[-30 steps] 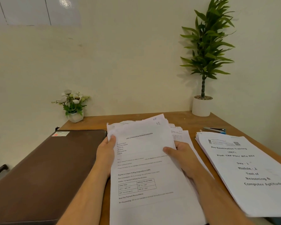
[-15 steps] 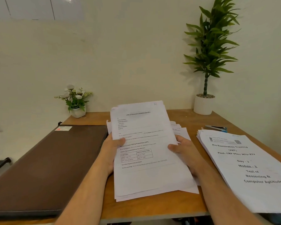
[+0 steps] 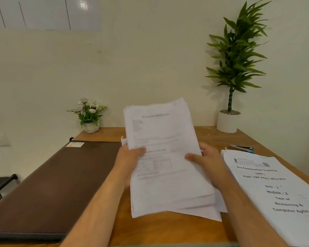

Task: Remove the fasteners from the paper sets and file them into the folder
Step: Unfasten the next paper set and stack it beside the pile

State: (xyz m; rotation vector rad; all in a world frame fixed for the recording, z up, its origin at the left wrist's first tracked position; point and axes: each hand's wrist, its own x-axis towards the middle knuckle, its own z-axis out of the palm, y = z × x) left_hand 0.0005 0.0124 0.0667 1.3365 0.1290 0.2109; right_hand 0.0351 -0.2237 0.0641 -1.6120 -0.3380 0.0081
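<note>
You hold the loose paper stack upright between your left hand and right hand, each gripping an edge (likely squaring it). Next: open the closed brown folder to your left. Beyond your right hand lie a staple remover and another paper set.

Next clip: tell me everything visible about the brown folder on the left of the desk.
The brown folder lies flat and closed on the left of the wooden desk, long side running away from the camera. Its cover looks like matte leatherette with a darker edge. A small white and red label sits at its far corner. Neither hand touches it.
</note>
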